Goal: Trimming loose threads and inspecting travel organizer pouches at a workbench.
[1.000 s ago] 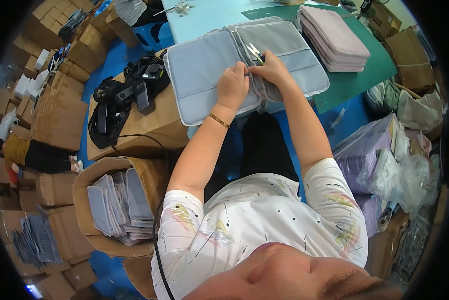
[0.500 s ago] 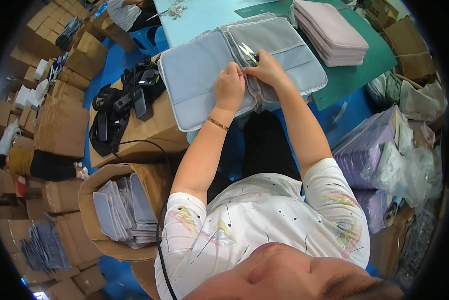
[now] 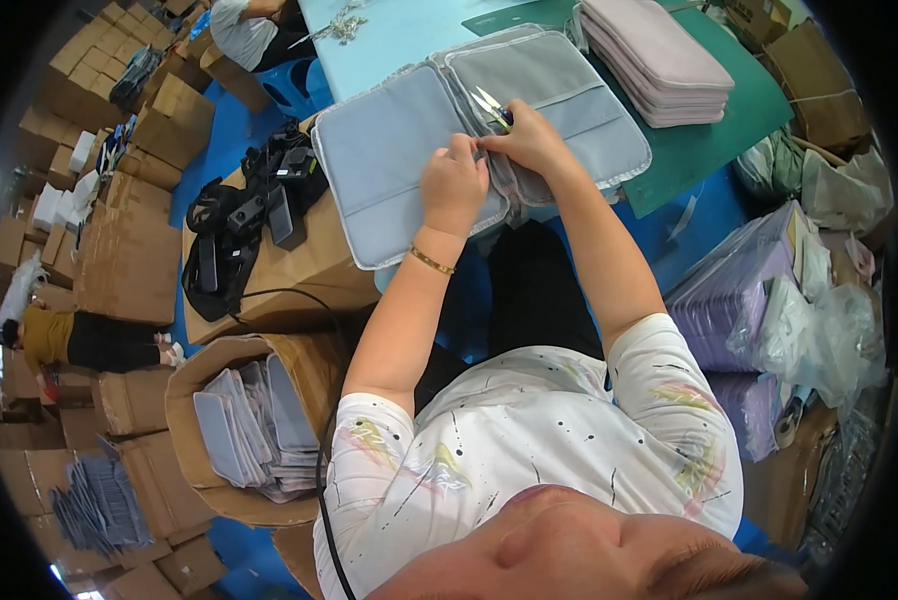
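An open pale blue-grey zip case (image 3: 379,150) with white edging and a pocket on each half lies on the pale blue table (image 3: 349,70). My left hand (image 3: 453,188) is closed in a pinch at the case's middle seam; what its fingertips hold is too small to make out. My right hand (image 3: 525,140) grips small scissors (image 3: 490,106), blades pointing up and away, while its thumb reaches to the left fingertips over the seam.
Pink cases (image 3: 649,55) are stacked on a green mat (image 3: 729,140). Black gear (image 3: 249,215) lies on cardboard at left, above a box (image 3: 199,470) of grey pieces. Wrapped purple stacks (image 3: 729,290) stand at right. Two other people (image 3: 244,30), (image 3: 94,340) are in the background.
The open case and both my hands sit slightly farther left in the view, with my left hand a little lower. The scissors remain in my right hand.
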Demonstrator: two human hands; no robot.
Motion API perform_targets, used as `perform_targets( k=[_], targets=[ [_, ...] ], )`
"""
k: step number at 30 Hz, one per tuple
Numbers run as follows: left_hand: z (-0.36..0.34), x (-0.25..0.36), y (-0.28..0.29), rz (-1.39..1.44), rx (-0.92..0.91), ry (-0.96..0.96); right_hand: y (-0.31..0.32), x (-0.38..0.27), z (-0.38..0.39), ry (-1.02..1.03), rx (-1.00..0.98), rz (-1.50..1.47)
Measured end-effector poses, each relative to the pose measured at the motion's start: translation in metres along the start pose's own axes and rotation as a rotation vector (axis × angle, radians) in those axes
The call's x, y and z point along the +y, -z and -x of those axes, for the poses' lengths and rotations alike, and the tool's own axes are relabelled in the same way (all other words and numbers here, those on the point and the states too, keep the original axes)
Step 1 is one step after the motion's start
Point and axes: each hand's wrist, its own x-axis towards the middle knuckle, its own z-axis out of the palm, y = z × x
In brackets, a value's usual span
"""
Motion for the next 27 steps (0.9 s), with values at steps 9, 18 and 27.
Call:
perform_targets(
  k=[9, 18, 27],
  targets=[
    [0.002, 0.006, -0.016, -0.274, 0.012, -0.005, 0.002, -0.005, 0.004, -0.019, -0.003, 0.006],
    [-0.006, -0.011, -0.003, 0.33, 0.06, 0.333, 0.004, 0.007, 0.003, 0.153, 0.023, 0.03],
    [-0.005, -0.016, -0.003, 0.46, 0.129, 0.405, 0.037, -0.023, 0.037, 0.412, -0.114, 0.633]
  ],
)
